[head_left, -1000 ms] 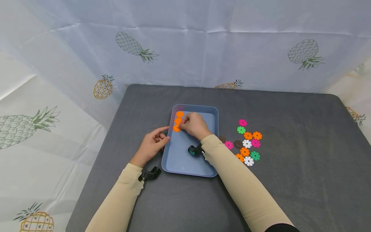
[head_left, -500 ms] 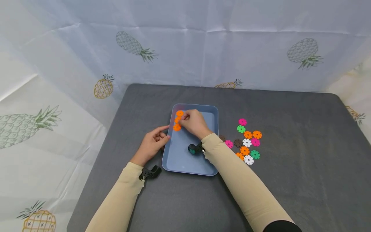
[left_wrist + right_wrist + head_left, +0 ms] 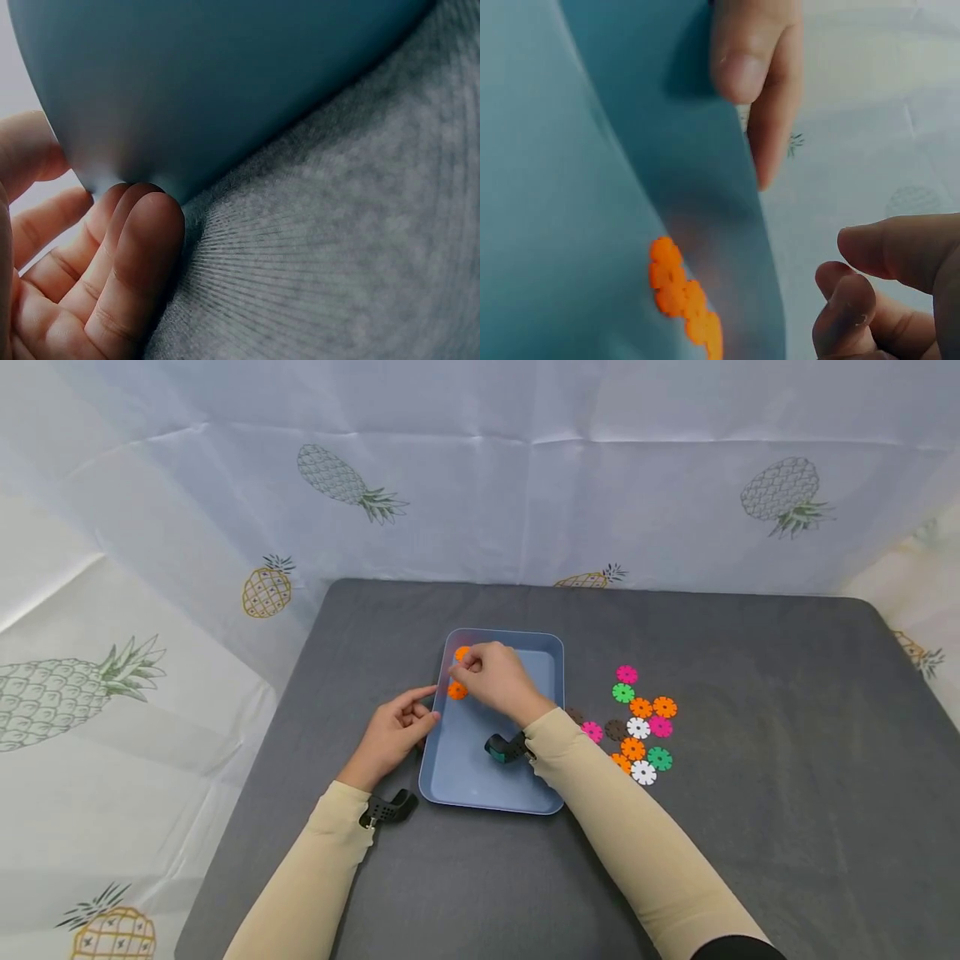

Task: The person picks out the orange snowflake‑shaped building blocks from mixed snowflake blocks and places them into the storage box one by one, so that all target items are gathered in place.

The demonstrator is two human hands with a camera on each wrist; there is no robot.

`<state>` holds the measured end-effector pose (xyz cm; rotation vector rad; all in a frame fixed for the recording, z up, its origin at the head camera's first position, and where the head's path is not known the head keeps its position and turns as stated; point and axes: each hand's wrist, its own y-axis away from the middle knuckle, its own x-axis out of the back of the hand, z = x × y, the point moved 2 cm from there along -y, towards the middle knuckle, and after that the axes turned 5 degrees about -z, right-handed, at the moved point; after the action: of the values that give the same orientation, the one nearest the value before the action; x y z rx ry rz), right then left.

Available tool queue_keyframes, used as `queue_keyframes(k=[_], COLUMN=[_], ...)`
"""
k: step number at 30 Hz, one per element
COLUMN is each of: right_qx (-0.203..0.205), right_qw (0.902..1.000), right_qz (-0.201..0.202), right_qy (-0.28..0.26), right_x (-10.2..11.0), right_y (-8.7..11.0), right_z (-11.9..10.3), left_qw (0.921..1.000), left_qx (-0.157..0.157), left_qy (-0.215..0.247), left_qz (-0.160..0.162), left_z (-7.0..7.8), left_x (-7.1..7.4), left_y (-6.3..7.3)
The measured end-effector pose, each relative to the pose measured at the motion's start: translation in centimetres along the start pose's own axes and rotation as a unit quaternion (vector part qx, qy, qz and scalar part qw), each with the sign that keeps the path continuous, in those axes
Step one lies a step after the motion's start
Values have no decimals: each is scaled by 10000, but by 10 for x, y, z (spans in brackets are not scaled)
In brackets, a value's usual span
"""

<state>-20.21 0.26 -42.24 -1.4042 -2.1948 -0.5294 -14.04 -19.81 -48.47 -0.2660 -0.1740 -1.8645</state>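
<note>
A light blue tray [image 3: 480, 777] lies on the grey table. My left hand [image 3: 393, 727] holds its left side: the thumb laps over the rim and the fingers [image 3: 150, 247] touch the outer wall. Several orange notched discs [image 3: 671, 277] lie along the inside of that wall, linked or overlapping; I cannot tell which. My right hand [image 3: 498, 681] hovers over them and hides part of the row in the head view. In the right wrist view its thumb and fingertips [image 3: 847, 296] stand slightly apart, with nothing visible between them.
To the right of the tray lies a loose group of notched discs: pink [image 3: 660, 727], green [image 3: 660, 758], white [image 3: 643, 772], brown [image 3: 616, 730] and orange [image 3: 665, 707]. The right forearm covers part of this group. A pineapple-print cloth [image 3: 480, 510] hangs behind the table.
My right hand has shifted slightly left over the orange discs and now hides the middle of the row. My left hand and the tray have stayed in place.
</note>
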Motion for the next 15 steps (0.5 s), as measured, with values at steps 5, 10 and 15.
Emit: queue_keyframes(k=[5,10,15], right_qx=[168,249,274], right_qw=[9998,9995,9991], right_qz=[-86,-173,-275], right_qy=[-48,55,196], right_x=[6,15,26], right_y=[10,19,24], right_z=[0,-2,-7], left_qw=[10000,10000,9999], left_qx=[20,14,37], left_qy=[3,-59,-116], left_qz=[-2,6,31], left_z=[0,1,1], left_x=[-1,-1,0], left_y=[0,0,0])
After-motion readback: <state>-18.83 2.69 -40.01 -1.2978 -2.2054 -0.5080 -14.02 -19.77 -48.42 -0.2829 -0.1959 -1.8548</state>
